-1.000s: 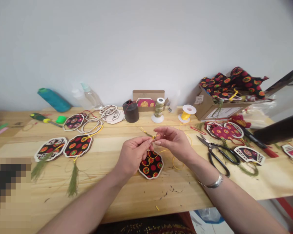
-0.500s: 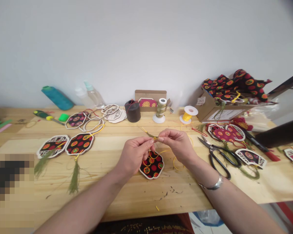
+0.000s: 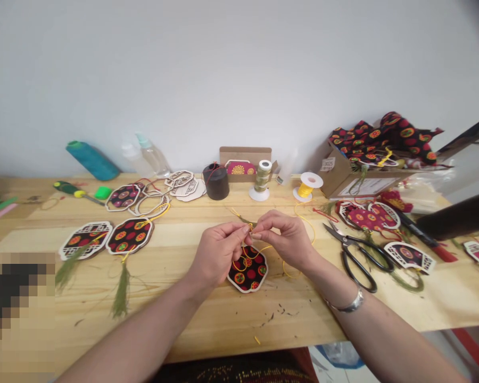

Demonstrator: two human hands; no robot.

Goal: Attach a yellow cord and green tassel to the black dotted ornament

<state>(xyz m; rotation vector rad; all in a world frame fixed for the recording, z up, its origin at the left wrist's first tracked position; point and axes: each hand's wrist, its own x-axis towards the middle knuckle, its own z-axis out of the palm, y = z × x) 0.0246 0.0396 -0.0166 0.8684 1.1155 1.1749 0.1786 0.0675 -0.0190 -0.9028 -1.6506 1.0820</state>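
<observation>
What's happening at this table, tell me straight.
A person is working yellow cord at their fingertips, the left hand and right hand pinched close together over the wooden table. Just below them lies a black patterned piece with a pale edge, loops of cord over it. Two similar pieces with green tassels lie to the left, and black-handled scissors lie to the right, untouched. The exact knot or loop between the fingers is too small to make out.
</observation>
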